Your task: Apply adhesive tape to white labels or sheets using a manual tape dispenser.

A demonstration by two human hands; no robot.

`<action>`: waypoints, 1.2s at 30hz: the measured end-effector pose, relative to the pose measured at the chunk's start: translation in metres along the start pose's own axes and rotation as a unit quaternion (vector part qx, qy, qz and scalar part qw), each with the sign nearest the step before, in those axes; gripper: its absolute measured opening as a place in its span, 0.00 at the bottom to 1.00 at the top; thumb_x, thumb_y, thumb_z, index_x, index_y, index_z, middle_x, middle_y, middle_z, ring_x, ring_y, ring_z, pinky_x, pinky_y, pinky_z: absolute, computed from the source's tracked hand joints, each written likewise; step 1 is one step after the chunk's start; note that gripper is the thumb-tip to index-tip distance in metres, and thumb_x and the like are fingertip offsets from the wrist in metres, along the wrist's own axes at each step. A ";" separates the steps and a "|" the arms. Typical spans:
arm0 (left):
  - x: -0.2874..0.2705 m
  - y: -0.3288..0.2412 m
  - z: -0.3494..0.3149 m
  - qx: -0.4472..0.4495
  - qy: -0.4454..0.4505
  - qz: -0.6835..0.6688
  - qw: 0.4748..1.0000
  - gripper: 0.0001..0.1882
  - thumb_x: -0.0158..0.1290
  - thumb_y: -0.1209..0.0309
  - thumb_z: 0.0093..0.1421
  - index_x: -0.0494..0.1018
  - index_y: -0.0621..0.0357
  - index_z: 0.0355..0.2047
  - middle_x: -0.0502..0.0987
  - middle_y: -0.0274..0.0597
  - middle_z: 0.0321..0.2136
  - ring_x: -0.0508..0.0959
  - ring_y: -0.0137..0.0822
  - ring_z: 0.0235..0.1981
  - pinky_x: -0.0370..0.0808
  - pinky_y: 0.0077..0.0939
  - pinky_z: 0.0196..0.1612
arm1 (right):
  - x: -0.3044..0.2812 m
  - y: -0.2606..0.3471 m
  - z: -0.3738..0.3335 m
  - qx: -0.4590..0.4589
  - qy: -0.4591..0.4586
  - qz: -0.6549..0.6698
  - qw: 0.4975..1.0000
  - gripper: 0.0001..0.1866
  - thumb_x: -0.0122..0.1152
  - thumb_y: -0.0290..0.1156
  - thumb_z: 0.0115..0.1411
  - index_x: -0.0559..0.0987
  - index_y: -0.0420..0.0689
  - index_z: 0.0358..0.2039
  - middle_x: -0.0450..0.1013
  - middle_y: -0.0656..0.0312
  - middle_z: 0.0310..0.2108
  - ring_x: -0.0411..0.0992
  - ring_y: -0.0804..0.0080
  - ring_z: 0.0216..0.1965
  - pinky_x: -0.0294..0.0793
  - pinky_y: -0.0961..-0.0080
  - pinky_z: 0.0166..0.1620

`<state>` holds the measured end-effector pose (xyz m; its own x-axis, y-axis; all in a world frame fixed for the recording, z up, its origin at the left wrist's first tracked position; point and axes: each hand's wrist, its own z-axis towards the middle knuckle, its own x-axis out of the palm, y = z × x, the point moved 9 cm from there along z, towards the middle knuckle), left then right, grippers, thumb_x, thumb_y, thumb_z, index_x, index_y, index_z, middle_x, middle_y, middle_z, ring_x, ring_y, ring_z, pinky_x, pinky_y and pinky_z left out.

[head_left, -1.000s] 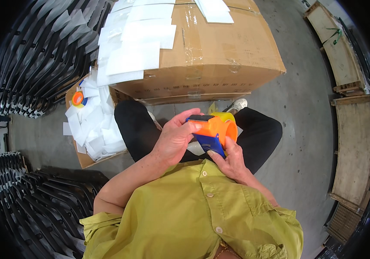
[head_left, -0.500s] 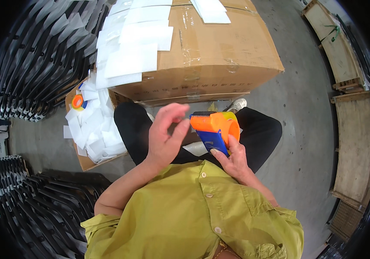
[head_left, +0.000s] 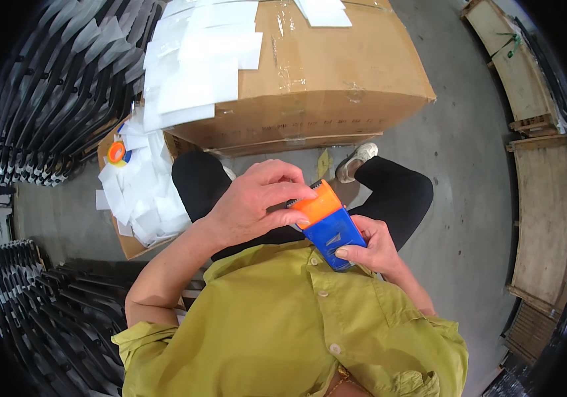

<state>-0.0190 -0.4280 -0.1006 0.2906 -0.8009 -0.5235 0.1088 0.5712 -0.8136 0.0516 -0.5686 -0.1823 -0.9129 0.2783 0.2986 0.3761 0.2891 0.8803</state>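
Observation:
In front of my body is a hand-held tape dispenser [head_left: 336, 236], with a blue body, an orange front end and a dark toothed edge. My right hand [head_left: 379, 248] is closed round the blue part, thumb on its face. My left hand [head_left: 257, 200] has its thumb and forefinger closed at the orange end by the toothed edge. Whether it also pinches a tape end is too small to make out. The roll is hidden behind the dispenser's body.
A large taped cardboard box [head_left: 343, 59] stands ahead, white foam sheets [head_left: 197, 83] on its left part. To the left, an open carton [head_left: 134, 250] holds foam pieces and another dispenser [head_left: 117, 153]. Stacked black metal frames [head_left: 65, 99] fill the left; wooden crates [head_left: 541, 218] line the right.
The dispenser has turned so its blue face shows and the roll is out of sight. My left hand has moved right and closed its fingertips on the orange end.

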 end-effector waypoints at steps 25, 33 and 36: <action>-0.004 -0.026 -0.027 0.159 -0.166 0.173 0.958 0.16 0.60 0.58 0.41 0.74 0.54 0.26 0.73 0.35 0.28 0.72 0.34 0.27 0.65 0.24 0.30 | 0.009 -0.010 -0.012 -0.006 -0.005 0.053 0.999 0.22 0.65 0.29 0.49 0.70 0.33 0.41 0.73 0.59 0.35 0.70 0.79 0.35 0.70 0.80 0.40; -0.003 -0.024 -0.036 0.143 -0.208 0.156 0.955 0.15 0.61 0.61 0.39 0.73 0.55 0.24 0.72 0.33 0.26 0.72 0.34 0.29 0.66 0.24 0.30 | 0.011 -0.009 -0.014 -0.011 -0.013 0.045 0.999 0.21 0.65 0.30 0.49 0.71 0.33 0.41 0.73 0.59 0.35 0.70 0.79 0.35 0.70 0.80 0.40; -0.004 -0.024 -0.037 0.142 -0.219 0.154 0.953 0.15 0.61 0.61 0.38 0.73 0.55 0.23 0.72 0.32 0.26 0.72 0.34 0.28 0.66 0.23 0.29 | 0.011 -0.008 -0.015 -0.014 -0.014 0.042 0.999 0.21 0.65 0.30 0.49 0.71 0.33 0.40 0.73 0.59 0.34 0.70 0.80 0.35 0.70 0.80 0.40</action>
<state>-0.0579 -0.4453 -0.0888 0.7122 -0.4709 -0.5206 0.1891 0.8429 -0.5038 0.0360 -0.5813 -0.1807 -0.8730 0.3270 0.3619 0.4465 0.2373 0.8627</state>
